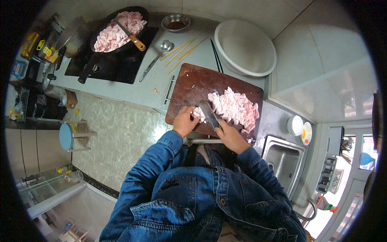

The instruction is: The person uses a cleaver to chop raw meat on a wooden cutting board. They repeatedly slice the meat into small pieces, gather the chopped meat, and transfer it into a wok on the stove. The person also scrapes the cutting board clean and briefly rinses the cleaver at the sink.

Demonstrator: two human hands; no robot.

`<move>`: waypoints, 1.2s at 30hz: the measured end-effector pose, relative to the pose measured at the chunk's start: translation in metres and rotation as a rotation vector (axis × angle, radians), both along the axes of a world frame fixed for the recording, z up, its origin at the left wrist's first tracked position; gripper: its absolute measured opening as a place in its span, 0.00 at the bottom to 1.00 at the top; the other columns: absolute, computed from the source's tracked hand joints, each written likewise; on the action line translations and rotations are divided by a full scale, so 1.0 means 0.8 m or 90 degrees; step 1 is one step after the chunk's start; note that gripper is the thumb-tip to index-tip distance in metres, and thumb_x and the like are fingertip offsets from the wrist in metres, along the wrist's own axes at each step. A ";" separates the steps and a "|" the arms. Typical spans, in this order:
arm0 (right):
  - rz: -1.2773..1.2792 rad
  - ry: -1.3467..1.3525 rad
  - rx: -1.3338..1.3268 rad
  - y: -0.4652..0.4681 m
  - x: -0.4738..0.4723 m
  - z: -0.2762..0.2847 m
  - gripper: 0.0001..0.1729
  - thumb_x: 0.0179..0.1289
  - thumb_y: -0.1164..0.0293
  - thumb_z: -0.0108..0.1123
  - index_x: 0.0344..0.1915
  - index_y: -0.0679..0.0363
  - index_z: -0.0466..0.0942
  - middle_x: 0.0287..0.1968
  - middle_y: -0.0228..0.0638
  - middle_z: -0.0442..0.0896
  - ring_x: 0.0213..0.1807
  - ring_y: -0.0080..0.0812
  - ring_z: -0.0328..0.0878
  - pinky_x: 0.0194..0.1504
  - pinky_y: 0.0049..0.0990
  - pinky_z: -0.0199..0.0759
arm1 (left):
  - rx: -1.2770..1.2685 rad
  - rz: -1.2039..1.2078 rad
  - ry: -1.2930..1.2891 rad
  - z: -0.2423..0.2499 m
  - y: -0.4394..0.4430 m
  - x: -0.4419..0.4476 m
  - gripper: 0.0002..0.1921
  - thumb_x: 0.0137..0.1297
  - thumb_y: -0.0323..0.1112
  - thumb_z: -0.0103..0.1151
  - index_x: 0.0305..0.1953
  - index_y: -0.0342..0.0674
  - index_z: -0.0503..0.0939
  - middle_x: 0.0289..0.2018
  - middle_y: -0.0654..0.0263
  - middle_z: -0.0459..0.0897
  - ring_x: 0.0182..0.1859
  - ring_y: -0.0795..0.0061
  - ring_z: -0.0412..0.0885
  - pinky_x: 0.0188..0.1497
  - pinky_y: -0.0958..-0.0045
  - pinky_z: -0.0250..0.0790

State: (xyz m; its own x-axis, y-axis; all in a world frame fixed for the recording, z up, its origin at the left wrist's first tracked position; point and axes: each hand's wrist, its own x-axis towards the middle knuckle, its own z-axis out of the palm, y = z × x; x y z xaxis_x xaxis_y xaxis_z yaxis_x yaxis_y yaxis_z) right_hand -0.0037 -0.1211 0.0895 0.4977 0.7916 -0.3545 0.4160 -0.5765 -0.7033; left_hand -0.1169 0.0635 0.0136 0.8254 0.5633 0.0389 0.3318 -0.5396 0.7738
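My left hand (185,119) presses a small piece of raw pale fatty meat (198,113) near the front edge of a dark brown wooden cutting board (187,81). In my right hand (232,136) is the handle of a broad-bladed kitchen knife (209,113). Its blade stands on edge, just right of the piece under my left fingers. A pile of cut pink and white meat (234,107) covers the board's right part, beyond the blade. Small scraps dot the board's far left surface.
A wok (92,60) of cut meat, with a wooden-handled knife (131,35) across it, sits on the black cooktop (121,69). Nearby are a ladle (154,59), several chopsticks (181,53), a metal bowl (176,23) and a white basin (245,47). Right is a steel sink (284,165).
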 end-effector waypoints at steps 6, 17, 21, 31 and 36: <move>0.060 -0.071 -0.012 0.005 -0.012 -0.009 0.19 0.67 0.65 0.47 0.54 0.62 0.63 0.29 0.58 0.78 0.35 0.60 0.76 0.36 0.52 0.66 | 0.027 -0.017 0.029 -0.008 0.001 0.009 0.14 0.53 0.31 0.61 0.42 0.37 0.77 0.40 0.55 0.78 0.45 0.52 0.76 0.47 0.58 0.70; 0.047 -0.081 -0.006 0.099 0.021 -0.030 0.15 0.67 0.64 0.45 0.47 0.63 0.64 0.32 0.60 0.78 0.36 0.61 0.76 0.38 0.54 0.67 | 0.076 -0.007 0.068 -0.018 0.000 0.021 0.09 0.54 0.32 0.62 0.38 0.39 0.81 0.38 0.53 0.79 0.42 0.50 0.78 0.44 0.57 0.72; 0.061 -0.101 -0.010 0.042 0.020 -0.008 0.15 0.68 0.63 0.43 0.46 0.62 0.64 0.31 0.59 0.78 0.34 0.60 0.77 0.36 0.53 0.67 | 0.083 0.007 0.065 -0.019 -0.003 0.024 0.09 0.53 0.31 0.61 0.37 0.39 0.81 0.37 0.55 0.79 0.42 0.51 0.78 0.44 0.57 0.72; -0.047 -0.023 -0.024 0.105 0.061 -0.044 0.20 0.67 0.63 0.42 0.55 0.61 0.66 0.35 0.60 0.79 0.38 0.61 0.77 0.42 0.50 0.69 | 0.057 -0.044 0.065 -0.023 -0.019 0.027 0.10 0.52 0.29 0.60 0.38 0.38 0.80 0.38 0.53 0.80 0.41 0.50 0.78 0.44 0.58 0.72; -0.156 -0.016 0.043 0.056 0.071 -0.026 0.16 0.69 0.64 0.45 0.50 0.62 0.66 0.36 0.58 0.78 0.36 0.56 0.78 0.39 0.48 0.69 | 0.041 0.031 0.126 -0.026 -0.005 0.019 0.11 0.55 0.32 0.59 0.39 0.37 0.79 0.41 0.49 0.78 0.41 0.47 0.79 0.43 0.55 0.72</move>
